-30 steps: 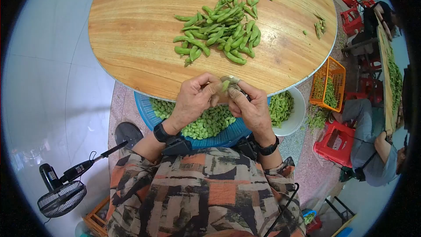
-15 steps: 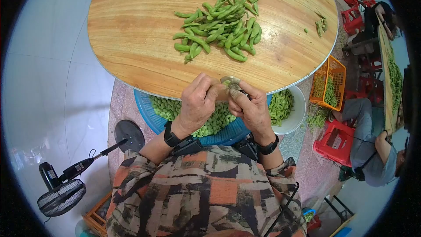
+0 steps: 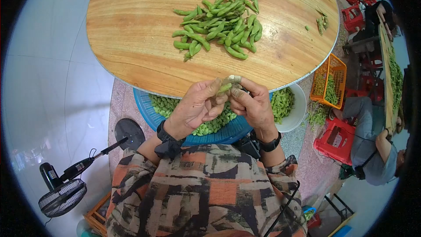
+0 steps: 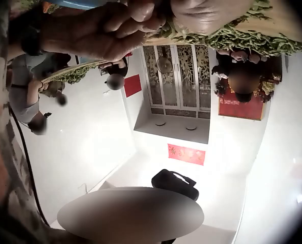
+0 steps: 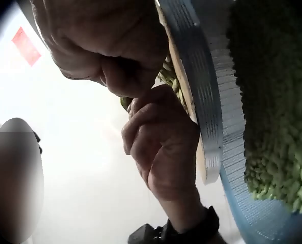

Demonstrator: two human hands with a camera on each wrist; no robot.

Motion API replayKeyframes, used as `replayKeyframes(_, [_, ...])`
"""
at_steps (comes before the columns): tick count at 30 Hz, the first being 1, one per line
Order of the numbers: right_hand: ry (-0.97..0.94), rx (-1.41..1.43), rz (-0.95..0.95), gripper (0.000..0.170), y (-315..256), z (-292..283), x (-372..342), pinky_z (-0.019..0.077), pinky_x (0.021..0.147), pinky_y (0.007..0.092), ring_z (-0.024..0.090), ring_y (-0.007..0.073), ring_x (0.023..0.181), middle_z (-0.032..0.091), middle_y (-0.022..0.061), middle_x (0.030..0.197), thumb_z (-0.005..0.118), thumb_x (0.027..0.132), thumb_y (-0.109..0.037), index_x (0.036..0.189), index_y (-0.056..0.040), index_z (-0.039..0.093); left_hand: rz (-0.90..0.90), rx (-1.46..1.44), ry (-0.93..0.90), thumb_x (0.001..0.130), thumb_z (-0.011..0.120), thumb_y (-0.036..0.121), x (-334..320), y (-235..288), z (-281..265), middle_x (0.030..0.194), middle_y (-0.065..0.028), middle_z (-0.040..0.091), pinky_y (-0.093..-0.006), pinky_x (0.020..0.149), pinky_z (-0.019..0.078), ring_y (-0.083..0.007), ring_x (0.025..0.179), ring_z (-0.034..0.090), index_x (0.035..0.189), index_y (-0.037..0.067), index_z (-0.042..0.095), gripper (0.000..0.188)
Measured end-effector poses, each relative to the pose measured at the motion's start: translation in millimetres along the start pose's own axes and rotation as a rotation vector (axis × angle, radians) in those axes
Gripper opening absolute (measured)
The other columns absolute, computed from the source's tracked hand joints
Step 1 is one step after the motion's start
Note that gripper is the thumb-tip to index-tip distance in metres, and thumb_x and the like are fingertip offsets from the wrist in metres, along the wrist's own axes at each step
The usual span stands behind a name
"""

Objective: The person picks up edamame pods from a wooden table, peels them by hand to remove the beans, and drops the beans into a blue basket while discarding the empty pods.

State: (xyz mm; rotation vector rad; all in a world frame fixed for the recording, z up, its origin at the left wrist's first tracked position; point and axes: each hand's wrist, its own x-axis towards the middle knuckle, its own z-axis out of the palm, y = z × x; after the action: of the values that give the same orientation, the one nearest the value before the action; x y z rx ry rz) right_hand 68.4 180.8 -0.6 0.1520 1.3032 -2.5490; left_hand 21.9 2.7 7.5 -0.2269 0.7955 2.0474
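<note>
Both hands meet at the near edge of the round wooden table (image 3: 131, 39) in the head view. My left hand (image 3: 190, 107) pinches a green soybean pod (image 3: 225, 87) between thumb and fingers. Curled in from the other side, my right hand (image 3: 253, 105) grips the pod's other end, its thumb close against it. A pale band (image 3: 233, 79) shows at the right index fingertip. Below the hands sits a blue basket (image 3: 141, 109) of shelled green beans (image 3: 160, 105). On the tabletop ahead lies a pile of soybean pods (image 3: 219, 26).
A white bowl (image 3: 301, 116) of green pods stands right of the basket. Farther right are an orange crate (image 3: 335, 68), a red stool (image 3: 333, 138) and a seated person at another table. A black fan (image 3: 61, 197) is at the left.
My left hand first rolled inward over the pod, then turned back so its fingers show again, with the pod now more visible. The right hand has stayed nearly in place.
</note>
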Motion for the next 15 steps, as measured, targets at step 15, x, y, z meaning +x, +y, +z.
replayKeyframes(15, [0.077,0.023,0.055,0.021,-4.3,8.1,-4.7,0.0270,0.044,0.0206,0.033,0.0041,0.052,0.045,-0.0030,0.066,0.051,0.101,-0.007,0.116,0.0051,0.060,0.542,0.704,0.309,0.099,0.061,0.018,9.8,-20.2,-2.6,0.077,-0.0037,0.066,-0.0193,0.045,0.0364,-0.0064,0.054,0.053,0.095,0.002,0.062,0.017])
